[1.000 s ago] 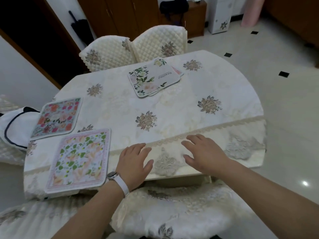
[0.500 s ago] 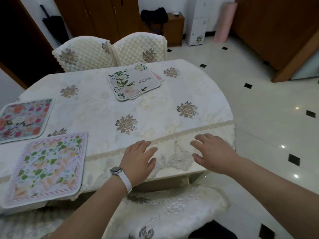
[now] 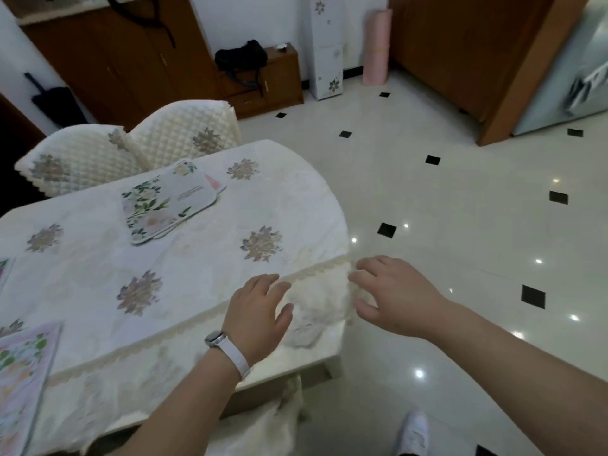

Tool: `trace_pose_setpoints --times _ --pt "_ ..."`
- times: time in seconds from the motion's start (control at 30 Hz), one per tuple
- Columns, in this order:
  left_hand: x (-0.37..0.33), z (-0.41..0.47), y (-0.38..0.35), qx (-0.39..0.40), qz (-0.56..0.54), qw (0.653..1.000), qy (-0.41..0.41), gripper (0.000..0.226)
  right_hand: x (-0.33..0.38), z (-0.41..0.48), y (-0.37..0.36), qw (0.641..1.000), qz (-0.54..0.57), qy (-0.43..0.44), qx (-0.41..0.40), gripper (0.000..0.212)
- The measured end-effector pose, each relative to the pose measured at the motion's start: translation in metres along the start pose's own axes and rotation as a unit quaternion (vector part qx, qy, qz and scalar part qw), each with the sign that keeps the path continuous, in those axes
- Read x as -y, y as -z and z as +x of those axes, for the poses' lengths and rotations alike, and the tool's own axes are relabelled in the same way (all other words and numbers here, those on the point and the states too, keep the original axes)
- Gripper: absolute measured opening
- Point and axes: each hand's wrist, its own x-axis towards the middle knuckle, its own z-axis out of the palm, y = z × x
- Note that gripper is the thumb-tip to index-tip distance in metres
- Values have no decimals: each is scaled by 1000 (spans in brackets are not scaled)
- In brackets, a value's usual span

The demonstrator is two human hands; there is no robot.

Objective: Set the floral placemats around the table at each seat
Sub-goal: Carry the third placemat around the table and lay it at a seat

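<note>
Cream tablecloth covers the table (image 3: pixel 204 284); one floral placemat (image 3: pixel 23 366) lies set at the near left edge, while a stack of placemats (image 3: pixel 167 200) waits by the far chairs. Left hand (image 3: pixel 258 315) and right hand (image 3: pixel 391 296) hover empty, fingers loosely spread, so most seats look unserved.

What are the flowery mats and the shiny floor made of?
The stack of placemats looks like soft padded fabric with a printed matte face: rounded corners, stitched-looking edges. The floor looks like polished stone or ceramic tile: glossy, mirroring ceiling lights, with small black inset squares.
</note>
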Motion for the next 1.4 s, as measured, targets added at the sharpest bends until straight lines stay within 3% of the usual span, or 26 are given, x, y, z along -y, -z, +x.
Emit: trace_pose_setpoints --times 0.27,0.67,0.9,1.4 --pt "-151 95 -15 -4 -32 998 -47 42 -149 -41 28 999 8 -33 -17 47" --pt "-213 219 -46 -20 -46 994 -92 42 -277 -43 59 993 11 -119 -12 51" --pt "-225 338 -75 -28 -102 990 -96 44 -360 39 77 992 -16 -126 -11 51" --pt "-153 568 -69 -33 -108 992 -50 47 -455 296 116 998 -16 -56 4 45"
